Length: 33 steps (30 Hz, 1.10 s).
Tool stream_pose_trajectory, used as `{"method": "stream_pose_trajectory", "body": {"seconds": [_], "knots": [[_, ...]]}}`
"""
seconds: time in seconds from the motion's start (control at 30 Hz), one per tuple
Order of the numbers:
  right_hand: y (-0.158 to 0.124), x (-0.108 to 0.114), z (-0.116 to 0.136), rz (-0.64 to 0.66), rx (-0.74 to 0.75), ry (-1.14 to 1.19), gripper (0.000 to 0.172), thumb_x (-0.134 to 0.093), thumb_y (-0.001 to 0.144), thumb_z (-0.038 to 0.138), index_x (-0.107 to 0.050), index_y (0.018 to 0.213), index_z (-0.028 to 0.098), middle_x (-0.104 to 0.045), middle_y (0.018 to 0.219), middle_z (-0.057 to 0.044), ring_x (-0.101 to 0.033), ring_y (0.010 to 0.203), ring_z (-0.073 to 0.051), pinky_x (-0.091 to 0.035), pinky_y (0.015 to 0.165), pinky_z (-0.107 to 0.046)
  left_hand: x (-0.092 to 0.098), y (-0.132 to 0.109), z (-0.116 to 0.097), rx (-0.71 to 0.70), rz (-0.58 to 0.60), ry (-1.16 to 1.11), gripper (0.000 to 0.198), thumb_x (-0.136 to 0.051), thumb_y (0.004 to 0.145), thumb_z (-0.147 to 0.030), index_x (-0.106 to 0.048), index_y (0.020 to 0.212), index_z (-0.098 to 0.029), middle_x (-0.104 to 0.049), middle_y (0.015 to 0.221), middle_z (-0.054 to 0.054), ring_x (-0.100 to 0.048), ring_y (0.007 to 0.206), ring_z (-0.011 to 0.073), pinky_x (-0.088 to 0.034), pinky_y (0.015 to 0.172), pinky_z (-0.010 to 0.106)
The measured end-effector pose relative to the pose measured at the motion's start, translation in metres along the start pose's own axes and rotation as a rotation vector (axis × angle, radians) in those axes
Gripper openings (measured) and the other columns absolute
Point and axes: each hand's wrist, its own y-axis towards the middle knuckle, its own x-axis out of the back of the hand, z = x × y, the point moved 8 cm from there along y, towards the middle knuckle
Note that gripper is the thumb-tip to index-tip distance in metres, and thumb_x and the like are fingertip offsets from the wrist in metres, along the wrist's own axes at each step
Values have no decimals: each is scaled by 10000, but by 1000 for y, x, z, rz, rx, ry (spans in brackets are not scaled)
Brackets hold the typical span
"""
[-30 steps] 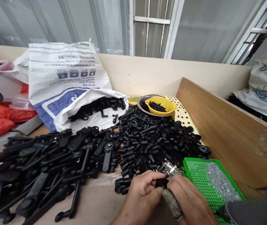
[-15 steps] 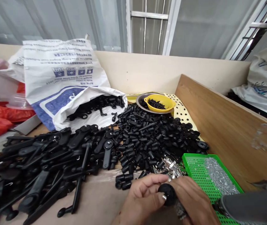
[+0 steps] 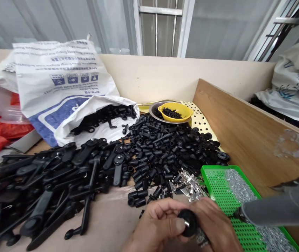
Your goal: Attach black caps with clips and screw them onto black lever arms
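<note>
Low in the middle, my left hand (image 3: pixel 156 224) pinches a black round cap (image 3: pixel 188 223), its thumb lying by a small shiny metal piece (image 3: pixel 187 222) on the cap's face. My right hand (image 3: pixel 215 222) is curled against the cap's right side, with its fingertips mostly hidden. A speckled grey bit shows under that hand; I cannot make out what it is. Just beyond my hands lie loose metal clips (image 3: pixel 190 185) and a heap of short black tubes (image 3: pixel 151 157). Black round discs (image 3: pixel 200 145) are heaped behind them at the right.
Black crank handles (image 3: pixel 37 210) are piled at left, before a white sack (image 3: pixel 67 66). A yellow bowl (image 3: pixel 177 111) of small black parts sits in a metal bowl. At right are a green tray (image 3: pixel 215 190) of small metal pieces, a grey tool (image 3: pixel 275 206) above it, and a wooden divider (image 3: pixel 233 129).
The view has shifted slightly, so the surroundings sit farther left. The cap has turned a little in my hands, and more of its metal piece shows.
</note>
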Motion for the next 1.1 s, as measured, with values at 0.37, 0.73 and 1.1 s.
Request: {"method": "stream_pose_trajectory", "body": {"seconds": [0.37,0.73,1.1], "knots": [[-23,-5,6,-7,15,-160,310,-260,907,215,-530,1024,118,-626,741,-35,-601,646,-170,-359,867,-383,8,-3,25,-35,-22,-55,280,-865,534,-259,-736,757,-151,-656,645,15,-542,541,64,-401,511,147],[-63,-30,4,280,-107,-61,349,-415,838,203,-481,1179,177,-657,1005,-64,-643,869,-204,-506,760,-294,40,-8,52,27,-213,39,236,-833,502,-196,-763,722,-146,-637,559,-9,-436,442,31,-279,441,145],[-73,-58,-8,169,-302,138,211,-362,607,199,-459,795,207,-541,762,-42,-513,720,-227,-392,624,-347,52,5,76,111,-193,208,222,-739,532,-154,-743,747,-102,-662,600,28,-508,484,85,-396,494,195]]}}
